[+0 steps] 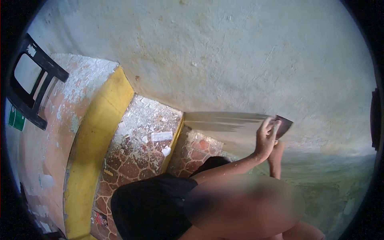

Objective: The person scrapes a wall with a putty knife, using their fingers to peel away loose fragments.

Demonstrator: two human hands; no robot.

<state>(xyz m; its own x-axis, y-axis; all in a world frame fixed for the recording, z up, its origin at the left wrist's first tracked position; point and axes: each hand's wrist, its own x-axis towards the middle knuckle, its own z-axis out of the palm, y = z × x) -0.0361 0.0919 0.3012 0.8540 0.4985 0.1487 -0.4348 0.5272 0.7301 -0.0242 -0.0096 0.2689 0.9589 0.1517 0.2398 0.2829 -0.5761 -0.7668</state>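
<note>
A scraper with a wide, dark, flat blade (pixel 285 125) lies against the wall, just above its lower painted part. My right hand (pixel 276 153) is closed low on it around the handle, partly hidden by the other hand. Fingers of my left hand (pixel 267 138) are bent and pressed at the blade's base, and white dust marks their tips. Left of the blade, a dark streaked band (pixel 224 120) runs along the pale, rough wall (pixel 240 60). My left forearm reaches in from the black clothing (pixel 156 204). A blurred patch covers the area below my arms.
Yellow-edged steps (pixel 100 108) descend on the left, strewn with white flakes. A white rectangular piece (pixel 161 136) rests on the stone-patterned floor (pixel 130 164). On the upper step stands a black plastic chair (pixel 36 80), with a green container (pixel 16 119) beside it. Greenish wall (pixel 332 180) fills the lower right.
</note>
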